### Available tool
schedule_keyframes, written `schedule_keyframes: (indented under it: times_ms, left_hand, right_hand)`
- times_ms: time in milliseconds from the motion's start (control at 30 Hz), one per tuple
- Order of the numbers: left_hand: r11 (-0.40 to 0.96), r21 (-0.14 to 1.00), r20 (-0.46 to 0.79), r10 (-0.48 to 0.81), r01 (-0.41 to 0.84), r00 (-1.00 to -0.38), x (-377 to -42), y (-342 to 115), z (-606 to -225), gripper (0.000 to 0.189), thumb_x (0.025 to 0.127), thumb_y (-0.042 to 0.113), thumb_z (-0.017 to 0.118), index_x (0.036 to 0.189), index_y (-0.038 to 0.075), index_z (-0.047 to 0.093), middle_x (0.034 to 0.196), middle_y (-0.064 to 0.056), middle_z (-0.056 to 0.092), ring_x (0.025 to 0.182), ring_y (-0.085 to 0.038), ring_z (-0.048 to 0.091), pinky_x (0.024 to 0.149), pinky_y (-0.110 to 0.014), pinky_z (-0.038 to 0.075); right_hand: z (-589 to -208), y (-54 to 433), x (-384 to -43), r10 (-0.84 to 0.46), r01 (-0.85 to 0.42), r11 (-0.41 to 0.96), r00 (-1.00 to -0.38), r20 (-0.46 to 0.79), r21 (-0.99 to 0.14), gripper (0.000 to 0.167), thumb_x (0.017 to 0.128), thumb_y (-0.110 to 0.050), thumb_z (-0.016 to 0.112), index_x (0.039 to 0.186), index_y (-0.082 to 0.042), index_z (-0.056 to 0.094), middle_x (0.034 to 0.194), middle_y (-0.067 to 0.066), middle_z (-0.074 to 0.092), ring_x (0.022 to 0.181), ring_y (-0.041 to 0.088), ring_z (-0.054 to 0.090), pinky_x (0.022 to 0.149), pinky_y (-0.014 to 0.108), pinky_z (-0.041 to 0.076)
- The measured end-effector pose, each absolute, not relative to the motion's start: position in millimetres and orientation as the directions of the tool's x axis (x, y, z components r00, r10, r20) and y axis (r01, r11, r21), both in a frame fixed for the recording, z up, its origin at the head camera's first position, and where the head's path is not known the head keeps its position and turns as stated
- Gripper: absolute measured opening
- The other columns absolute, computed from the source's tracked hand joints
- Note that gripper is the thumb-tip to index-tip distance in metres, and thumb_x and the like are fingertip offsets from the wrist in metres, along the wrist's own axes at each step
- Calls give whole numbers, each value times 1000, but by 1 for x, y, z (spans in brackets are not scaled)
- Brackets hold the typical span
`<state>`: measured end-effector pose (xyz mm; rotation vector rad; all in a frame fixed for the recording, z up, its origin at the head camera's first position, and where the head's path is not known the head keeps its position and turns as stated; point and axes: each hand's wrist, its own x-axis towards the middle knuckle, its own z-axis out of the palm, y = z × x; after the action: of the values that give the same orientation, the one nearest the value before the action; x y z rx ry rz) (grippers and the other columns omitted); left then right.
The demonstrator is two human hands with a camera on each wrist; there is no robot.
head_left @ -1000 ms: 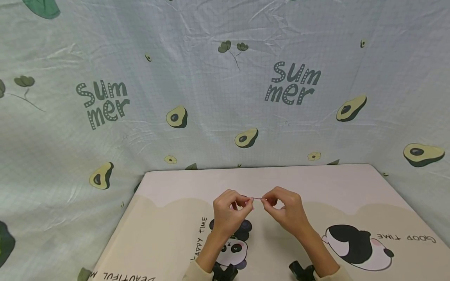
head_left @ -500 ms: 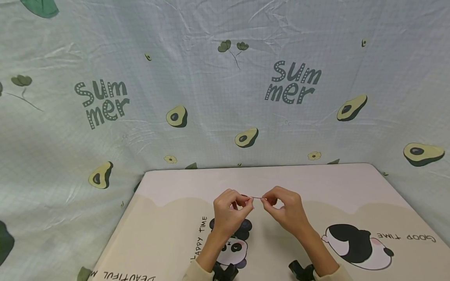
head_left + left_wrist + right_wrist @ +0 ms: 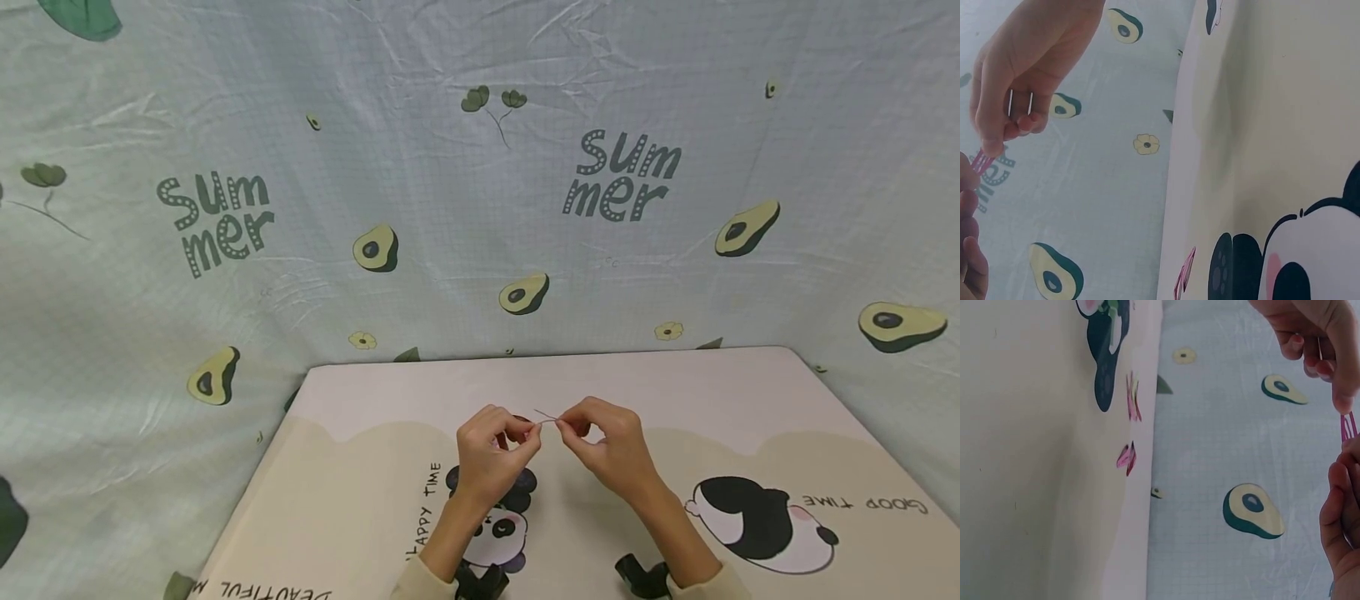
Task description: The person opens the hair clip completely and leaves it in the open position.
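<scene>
Between my two hands a small pink snap hair clip (image 3: 1349, 427) is held in the air above the table. Thumb and fingers of my left hand (image 3: 491, 446) pinch one end of the hair clip. The other end is pinched by my right hand (image 3: 611, 442), close by on the right. In the head view the clip shows as two thin strips (image 3: 550, 419) spread apart near the right fingertips. The left wrist view shows its slotted pink body between the fingertips of both hands. Fingertips cover both of its ends.
More small pink and red clips lie on the table near its far edge, in one group (image 3: 1133, 398) and another (image 3: 1126, 457). The table cover (image 3: 360, 500) has printed panda and dog figures. Behind it hangs a light curtain (image 3: 450, 183) printed with avocados.
The hair clip showed as a single thin line between the hands; now one strip stands up and away from the other. Both hands have stayed almost in place.
</scene>
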<state>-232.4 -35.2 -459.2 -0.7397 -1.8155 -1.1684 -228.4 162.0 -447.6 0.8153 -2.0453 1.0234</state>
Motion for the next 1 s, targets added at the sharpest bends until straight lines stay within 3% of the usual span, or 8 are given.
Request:
schedule_keyframes:
  times_ms: [567, 1000]
  left_hand:
    - [374, 409, 885, 61, 833, -462, -232, -37, -457, 16, 75, -1, 85, 75, 12, 75, 64, 1, 67, 58, -11, 59, 51, -12, 44]
    - [383, 423, 873, 72, 821, -483, -233, -40, -457, 14, 77, 0, 85, 77, 12, 77, 65, 1, 69, 57, -10, 59, 51, -11, 44]
  right_hand:
    - [-447, 161, -227, -179, -732, 522, -597, 782, -439, 20, 77, 5, 83, 89, -9, 76, 75, -5, 70, 65, 4, 59, 63, 15, 52]
    - [-446, 164, -228, -162, -722, 529, -601, 783, -445, 21, 77, 6, 82, 90, -9, 75, 76, -5, 71, 65, 3, 60, 64, 12, 51]
